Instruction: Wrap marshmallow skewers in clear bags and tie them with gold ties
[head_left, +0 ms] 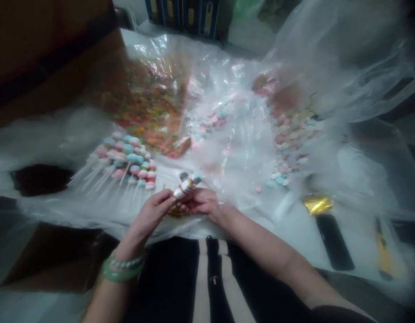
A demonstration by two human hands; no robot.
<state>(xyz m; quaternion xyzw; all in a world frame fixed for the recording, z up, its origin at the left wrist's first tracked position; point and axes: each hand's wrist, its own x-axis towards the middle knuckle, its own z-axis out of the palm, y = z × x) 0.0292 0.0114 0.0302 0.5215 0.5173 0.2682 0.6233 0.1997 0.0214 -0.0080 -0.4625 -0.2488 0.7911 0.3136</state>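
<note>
My left hand (157, 202) and my right hand (204, 202) meet in front of my body, with fingers closed around a candy skewer (183, 189), a short stack of white and pastel pieces tilted up to the right. Blur hides its finer details. Something thin and gold (177, 211) shows just below my fingers; what it is I cannot make out. To the left of my hands lies a pile of candy skewers (135, 158), pink, blue and white pieces on white sticks.
Behind my hands are a clear bag of orange, red and green gummy candies (150, 112) and loose pastel candies (288, 139) on plastic sheeting (247, 125). Rightward lie a gold packet (318, 205), a black phone (334, 242) and a yellow utility knife (384, 251). A cardboard box (55, 58) stands far left.
</note>
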